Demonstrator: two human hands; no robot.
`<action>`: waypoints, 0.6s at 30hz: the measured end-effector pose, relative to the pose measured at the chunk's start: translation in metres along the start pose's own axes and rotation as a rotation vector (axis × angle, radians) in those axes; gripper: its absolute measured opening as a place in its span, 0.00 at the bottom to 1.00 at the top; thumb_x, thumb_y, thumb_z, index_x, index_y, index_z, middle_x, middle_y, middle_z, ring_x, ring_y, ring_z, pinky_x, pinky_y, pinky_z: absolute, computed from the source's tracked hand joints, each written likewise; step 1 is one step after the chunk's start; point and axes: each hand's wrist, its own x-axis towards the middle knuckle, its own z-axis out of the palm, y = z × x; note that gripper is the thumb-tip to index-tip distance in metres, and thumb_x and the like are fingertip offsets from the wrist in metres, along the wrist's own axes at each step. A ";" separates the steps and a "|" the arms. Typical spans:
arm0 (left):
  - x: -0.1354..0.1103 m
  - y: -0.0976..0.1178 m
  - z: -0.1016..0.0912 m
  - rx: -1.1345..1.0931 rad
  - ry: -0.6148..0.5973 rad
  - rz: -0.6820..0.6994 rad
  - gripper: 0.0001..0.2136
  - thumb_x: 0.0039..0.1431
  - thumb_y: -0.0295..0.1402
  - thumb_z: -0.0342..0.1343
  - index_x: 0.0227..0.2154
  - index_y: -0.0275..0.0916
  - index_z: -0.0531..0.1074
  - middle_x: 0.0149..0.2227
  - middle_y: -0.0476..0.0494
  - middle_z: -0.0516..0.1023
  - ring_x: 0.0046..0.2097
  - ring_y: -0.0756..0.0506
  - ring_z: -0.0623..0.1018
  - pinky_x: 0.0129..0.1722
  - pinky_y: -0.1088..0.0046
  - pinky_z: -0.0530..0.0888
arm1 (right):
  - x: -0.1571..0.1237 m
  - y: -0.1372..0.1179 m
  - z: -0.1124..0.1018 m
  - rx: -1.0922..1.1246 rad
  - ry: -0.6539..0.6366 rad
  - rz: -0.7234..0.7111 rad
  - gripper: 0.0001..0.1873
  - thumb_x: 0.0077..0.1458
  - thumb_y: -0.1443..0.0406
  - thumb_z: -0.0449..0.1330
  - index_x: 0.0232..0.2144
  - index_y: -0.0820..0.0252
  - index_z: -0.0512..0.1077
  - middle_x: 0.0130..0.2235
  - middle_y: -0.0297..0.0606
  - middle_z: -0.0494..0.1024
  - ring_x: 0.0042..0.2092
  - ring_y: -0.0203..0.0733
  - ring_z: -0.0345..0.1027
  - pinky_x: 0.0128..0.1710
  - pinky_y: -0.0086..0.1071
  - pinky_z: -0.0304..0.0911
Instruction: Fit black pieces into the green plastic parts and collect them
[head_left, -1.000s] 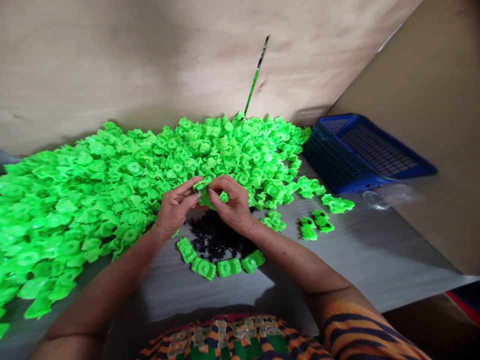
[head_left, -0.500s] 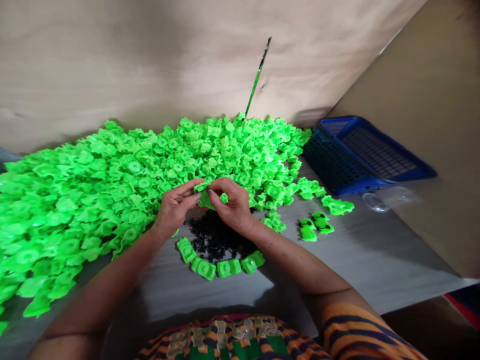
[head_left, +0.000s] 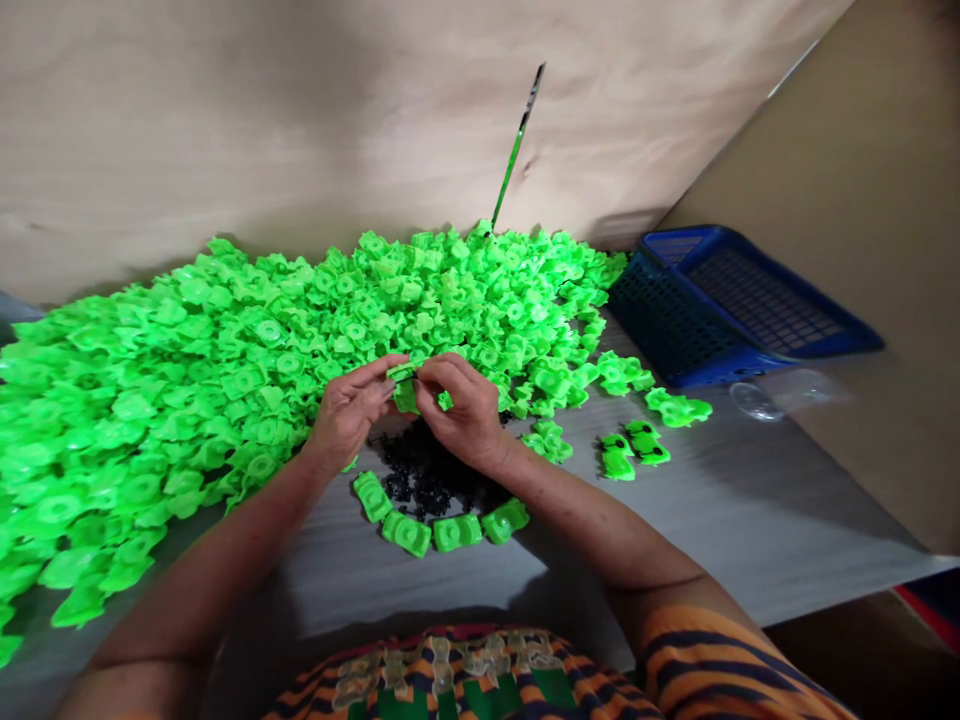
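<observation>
My left hand [head_left: 346, 410] grips a small bright green plastic toy car body [head_left: 403, 371] between thumb and fingers. My right hand [head_left: 466, 412] is closed in a pinch at the right end of that piece, on a small black part [head_left: 415, 377] mostly covered by the fingertips. Beneath both hands lies a pile of small black plastic parts [head_left: 431, 475]. Nearer to me, several green car bodies [head_left: 457, 533] form a curved row around the front of the black pile.
A large heap of green plastic pieces [head_left: 247, 350] spreads along the back wall and left side. On the right are two green pieces with black parts [head_left: 645, 443], a blue plastic basket [head_left: 720, 300] and a clear plastic item [head_left: 756, 401]. A thin green stick [head_left: 510, 170] leans upright behind the heap.
The toy car body has tilted slightly between my fingers, and its dark underside shows less. My left fingers have shifted a little. The camera view has moved slightly; other things lie as before.
</observation>
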 end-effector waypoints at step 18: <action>0.002 -0.002 0.000 0.268 0.057 0.114 0.18 0.50 0.45 0.72 0.41 0.41 0.86 0.19 0.54 0.67 0.23 0.52 0.65 0.25 0.77 0.70 | -0.002 0.007 0.003 0.050 -0.060 0.022 0.06 0.65 0.69 0.55 0.35 0.54 0.70 0.35 0.39 0.75 0.39 0.42 0.72 0.41 0.35 0.69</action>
